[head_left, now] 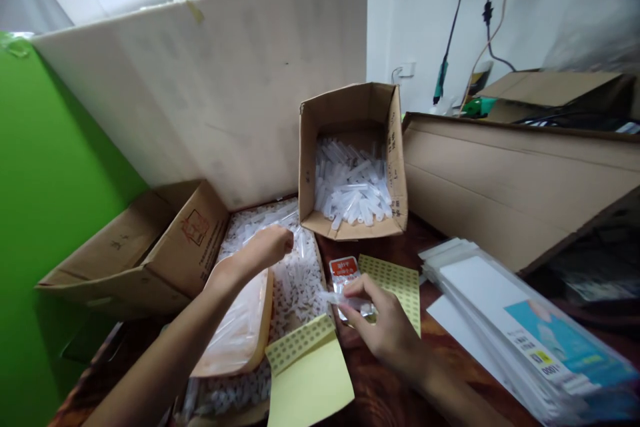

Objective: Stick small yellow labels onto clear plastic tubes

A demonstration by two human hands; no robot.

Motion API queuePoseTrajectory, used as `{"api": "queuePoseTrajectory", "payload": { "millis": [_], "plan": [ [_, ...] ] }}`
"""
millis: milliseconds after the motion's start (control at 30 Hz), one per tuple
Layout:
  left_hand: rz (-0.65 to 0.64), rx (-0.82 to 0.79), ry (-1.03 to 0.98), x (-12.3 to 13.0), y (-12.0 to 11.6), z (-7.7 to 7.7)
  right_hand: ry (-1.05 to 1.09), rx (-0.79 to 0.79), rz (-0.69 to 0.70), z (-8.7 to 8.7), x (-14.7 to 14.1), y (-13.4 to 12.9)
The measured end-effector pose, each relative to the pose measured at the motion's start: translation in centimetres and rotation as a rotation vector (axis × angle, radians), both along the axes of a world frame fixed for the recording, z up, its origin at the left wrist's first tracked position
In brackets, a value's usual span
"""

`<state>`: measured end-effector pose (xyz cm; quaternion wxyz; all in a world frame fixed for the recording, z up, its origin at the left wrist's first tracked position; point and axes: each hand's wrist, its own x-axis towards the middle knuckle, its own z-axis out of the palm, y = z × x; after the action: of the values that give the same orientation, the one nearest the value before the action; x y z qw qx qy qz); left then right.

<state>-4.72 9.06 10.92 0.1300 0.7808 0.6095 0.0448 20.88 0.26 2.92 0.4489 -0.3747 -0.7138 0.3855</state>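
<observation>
My right hand pinches a small translucent plastic tube between thumb and fingers, above a silver and red packet. My left hand is closed over a shallow tray of small white plastic pieces; what its fingers hold, if anything, is hidden. Under my left forearm lies a pale orange tray with clear tubes in it. Sheets of small round stickers, one yellow sheet and one folded sheet, lie near my right hand.
A tilted cardboard box full of translucent tubes stands behind the hands. Another open cardboard box is at the left. Printed plastic bags are stacked at the right, before a large cardboard panel.
</observation>
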Motion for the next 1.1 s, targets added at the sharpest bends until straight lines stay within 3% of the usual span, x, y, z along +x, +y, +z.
{"api": "queuePoseTrajectory", "payload": {
  "millis": [200,267,367,433,567,633,700,833,967,1100],
  "plan": [
    [-0.007,-0.117,0.158,1.2,2.1,-3.3,0.135,-0.177,0.055,-0.4,0.2,0.8],
    [-0.008,-0.107,0.153,1.2,2.2,-3.4,0.142,-0.182,0.065,-0.5,0.2,0.8],
    [0.0,-0.039,0.086,1.3,1.2,-2.4,0.103,-0.138,0.046,-0.5,0.2,0.8],
    [0.015,0.045,0.008,1.6,-0.7,-1.3,0.071,-0.089,0.044,-0.3,0.3,0.6],
    [0.052,0.212,-0.21,3.3,-7.1,0.1,0.055,-0.03,0.083,0.4,0.4,0.2],
    [0.127,0.258,-0.595,4.5,-9.8,-0.5,0.056,0.005,0.1,0.8,0.5,0.0],
    [0.211,0.173,-0.879,5.5,-11.4,-1.7,0.051,0.047,0.121,1.1,0.6,-0.1],
    [0.356,0.062,-1.162,6.9,-12.1,-4.5,0.042,0.065,0.15,1.3,0.7,-0.2],
    [0.498,0.135,-1.213,7.2,-12.4,-6.0,0.075,0.071,0.155,1.1,0.6,-0.2],
    [0.509,0.111,-1.199,6.6,-12.9,-6.9,0.091,0.124,0.184,0.9,0.4,-0.1]
  ]
}}
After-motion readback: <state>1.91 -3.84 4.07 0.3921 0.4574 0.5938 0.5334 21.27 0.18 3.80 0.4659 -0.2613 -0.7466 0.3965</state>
